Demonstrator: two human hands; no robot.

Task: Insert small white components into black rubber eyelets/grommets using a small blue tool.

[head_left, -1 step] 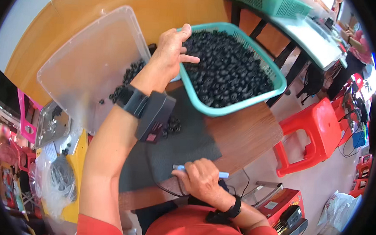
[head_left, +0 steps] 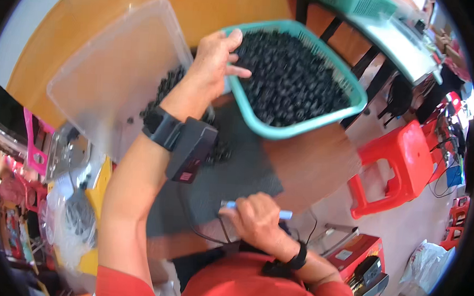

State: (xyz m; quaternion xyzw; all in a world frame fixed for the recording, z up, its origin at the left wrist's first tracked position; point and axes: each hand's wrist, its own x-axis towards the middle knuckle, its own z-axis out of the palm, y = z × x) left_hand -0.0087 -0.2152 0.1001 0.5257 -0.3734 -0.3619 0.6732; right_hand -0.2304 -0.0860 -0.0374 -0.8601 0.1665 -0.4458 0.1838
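Teal baskets [head_left: 280, 132] — two, left hand [head_left: 213, 61] by one, right hand [head_left: 259, 219] — one tool [head_left: 285, 215]

The light is bright, with whitish glare on the other tabletop [head_left: 400, 49] beyond the right edge of the counter [head_left: 311, 157]. Black pieces [head_left: 294, 81] look smeared; straight lines bend toward the dark rim.

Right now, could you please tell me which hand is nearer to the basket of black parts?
Left. The left hand is at the left rim of the basket; the right hand, holding a blue tool, is farther away, toward the person's body.
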